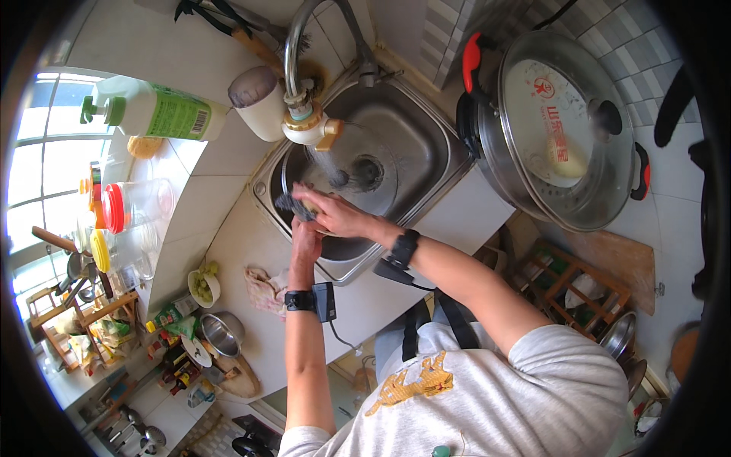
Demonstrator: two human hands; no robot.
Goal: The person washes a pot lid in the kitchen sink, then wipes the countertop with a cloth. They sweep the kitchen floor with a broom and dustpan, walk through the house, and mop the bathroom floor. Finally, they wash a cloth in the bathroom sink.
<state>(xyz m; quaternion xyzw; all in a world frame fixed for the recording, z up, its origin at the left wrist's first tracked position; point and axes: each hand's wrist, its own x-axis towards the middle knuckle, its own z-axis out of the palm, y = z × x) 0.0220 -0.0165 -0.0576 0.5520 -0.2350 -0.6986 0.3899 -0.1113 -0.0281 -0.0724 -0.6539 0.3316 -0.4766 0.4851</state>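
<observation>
Both hands meet over the near left rim of a stainless steel sink point(431, 197). My right hand point(340, 214) is closed on a dark grey scrubber or cloth point(302, 208); something yellowish shows beside its fingers. Just below, my left hand point(306, 243) touches the same bundle, its fingers largely hidden. A round, see-through piece, perhaps a glass lid point(380, 200), lies in the sink beneath them, its rim partly covered by the hands. Water sprays into the sink from a tap with a white filter head point(305, 128), beyond my hands.
A large lidded steamer pot point(508, 177) with red-and-black handles stands right of the sink. On the left are a pump bottle point(177, 114), a red-lidded jar point(137, 205), a cup of grapes point(204, 285), a metal bowl point(223, 334) and a crumpled cloth point(265, 288).
</observation>
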